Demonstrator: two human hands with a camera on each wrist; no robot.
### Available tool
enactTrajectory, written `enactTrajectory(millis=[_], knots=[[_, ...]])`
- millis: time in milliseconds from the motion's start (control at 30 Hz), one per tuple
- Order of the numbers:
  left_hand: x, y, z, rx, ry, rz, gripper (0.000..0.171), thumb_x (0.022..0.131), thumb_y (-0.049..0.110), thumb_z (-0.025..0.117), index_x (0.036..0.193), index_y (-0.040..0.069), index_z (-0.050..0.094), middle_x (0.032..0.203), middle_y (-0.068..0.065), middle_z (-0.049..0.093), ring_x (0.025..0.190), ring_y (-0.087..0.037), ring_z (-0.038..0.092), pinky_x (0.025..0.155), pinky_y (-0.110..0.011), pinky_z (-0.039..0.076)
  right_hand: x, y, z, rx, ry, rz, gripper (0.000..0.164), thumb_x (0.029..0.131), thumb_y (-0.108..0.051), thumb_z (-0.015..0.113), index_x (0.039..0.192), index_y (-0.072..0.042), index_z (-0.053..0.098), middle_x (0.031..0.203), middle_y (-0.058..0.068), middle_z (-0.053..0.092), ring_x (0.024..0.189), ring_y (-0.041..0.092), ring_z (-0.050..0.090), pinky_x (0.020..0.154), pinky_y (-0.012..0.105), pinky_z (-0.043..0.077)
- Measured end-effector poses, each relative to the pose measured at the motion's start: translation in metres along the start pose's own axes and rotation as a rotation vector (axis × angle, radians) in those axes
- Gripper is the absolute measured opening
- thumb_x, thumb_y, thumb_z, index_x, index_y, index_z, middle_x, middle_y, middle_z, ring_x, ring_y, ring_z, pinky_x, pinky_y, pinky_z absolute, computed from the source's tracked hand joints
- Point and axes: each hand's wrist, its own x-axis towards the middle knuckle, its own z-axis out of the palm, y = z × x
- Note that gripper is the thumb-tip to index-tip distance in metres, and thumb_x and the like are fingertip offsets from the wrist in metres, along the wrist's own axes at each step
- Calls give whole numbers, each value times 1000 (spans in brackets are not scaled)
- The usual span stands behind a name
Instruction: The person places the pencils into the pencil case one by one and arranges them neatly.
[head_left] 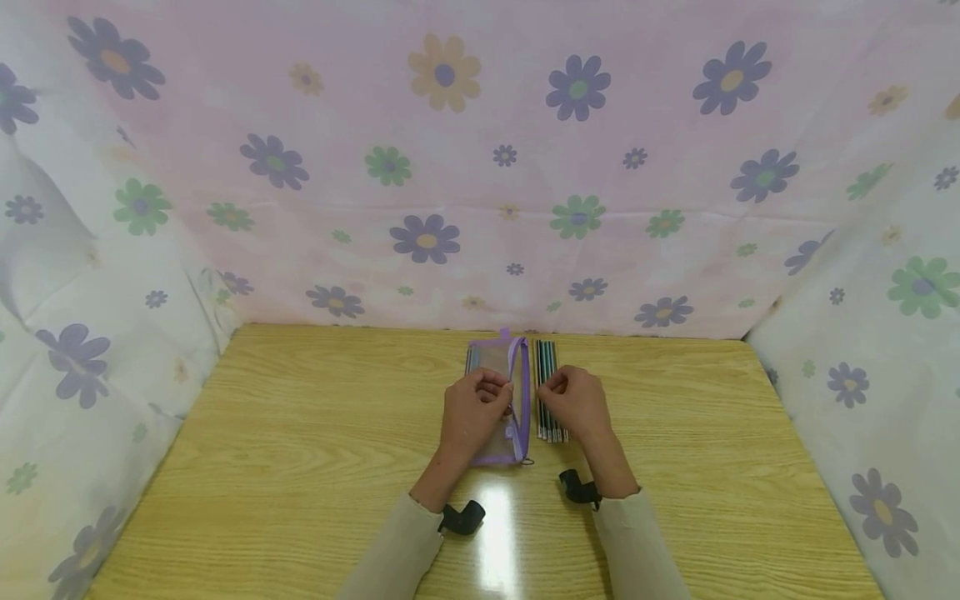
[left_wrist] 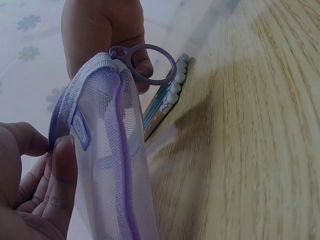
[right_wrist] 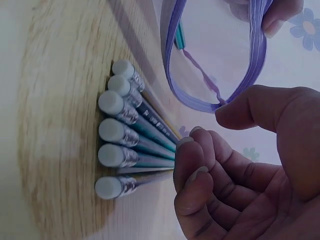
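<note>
A purple-edged mesh pencil case [head_left: 493, 357] lies near the back of the table, its zipper parted along the right side. My left hand [head_left: 474, 415] pinches that zipper edge [left_wrist: 59, 117] between thumb and fingers. A ring-shaped zipper pull [left_wrist: 172, 75] hangs at the case's near end. To the right, several pencils [head_left: 551, 421] lie side by side, white erasers [right_wrist: 110, 130] toward me. Over them is my right hand [head_left: 579, 402], fingers bent and thumb apart, with nothing between them. A teal stick end [right_wrist: 180, 37] shows through the case's loop of zipper in the right wrist view.
The wooden table [head_left: 315, 417] is bounded by flowered cloth at the back [head_left: 480, 275] and both sides. Black elbow-shaped pieces [head_left: 463, 518] are fixed at both wrists, low over the table.
</note>
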Motion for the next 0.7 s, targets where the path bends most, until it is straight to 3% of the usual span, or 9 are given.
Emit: enactTrajectory(millis=[700], knots=[[0, 0, -1, -2, -4, 12, 5, 98, 9, 76, 98, 5, 75, 83, -9, 74, 64, -16, 73, 58, -28, 64, 0, 9, -5, -75, 42, 35, 11, 89, -16, 71, 90, -5, 70, 79, 7, 69, 66, 20, 62, 58, 34, 53]])
